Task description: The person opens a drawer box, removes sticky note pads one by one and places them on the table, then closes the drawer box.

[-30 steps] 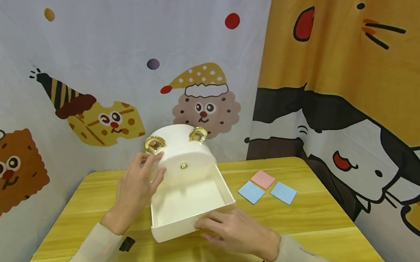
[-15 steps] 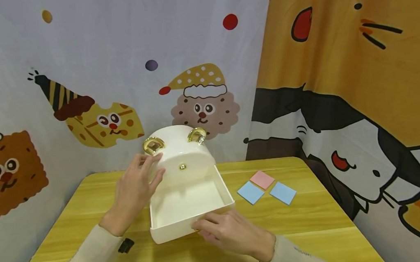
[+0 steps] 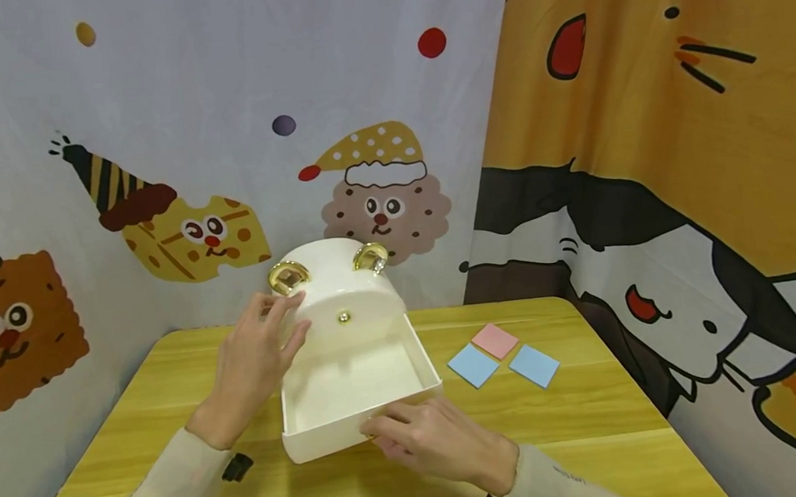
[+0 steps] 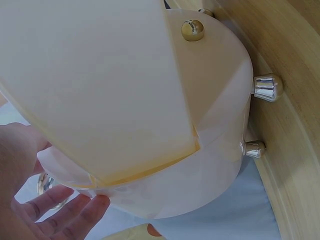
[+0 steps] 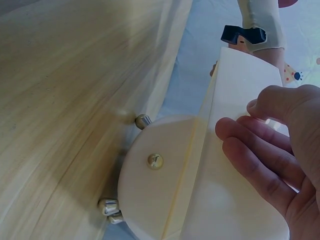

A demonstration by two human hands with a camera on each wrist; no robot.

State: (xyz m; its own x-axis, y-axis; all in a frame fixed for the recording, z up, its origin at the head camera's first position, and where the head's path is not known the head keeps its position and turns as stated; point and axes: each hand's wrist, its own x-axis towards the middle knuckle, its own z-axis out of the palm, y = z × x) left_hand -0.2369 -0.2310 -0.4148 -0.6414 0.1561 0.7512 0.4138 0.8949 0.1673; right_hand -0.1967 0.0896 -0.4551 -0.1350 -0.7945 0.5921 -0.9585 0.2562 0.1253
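A white storage box (image 3: pixel 336 269) with two gold ear shapes (image 3: pixel 289 276) stands on the table, its lower drawer (image 3: pixel 325 441) pulled far out and bare inside. Above the drawer, a small gold knob (image 3: pixel 343 317) sits on the upper front. My left hand (image 3: pixel 249 362) touches the box's left edge, its fingers (image 4: pixel 90 212) fairly straight along the rim in the left wrist view. At the drawer front, my right hand (image 3: pixel 441 440) pinches the drawer knob (image 5: pixel 271 123) between thumb and curled fingers, which hide most of it. Gold feet (image 4: pixel 267 87) show under the box.
Right of the box lie two blue paper squares (image 3: pixel 473 365) and a pink one (image 3: pixel 495 341), flat on the wooden table (image 3: pixel 560 438). A cartoon-printed curtain (image 3: pixel 354 49) hangs close behind the table's back edge. Dark straps (image 3: pixel 237 467) hang at both wrists.
The head view has turned slightly to the right. Both hands and the drawer keep their places.
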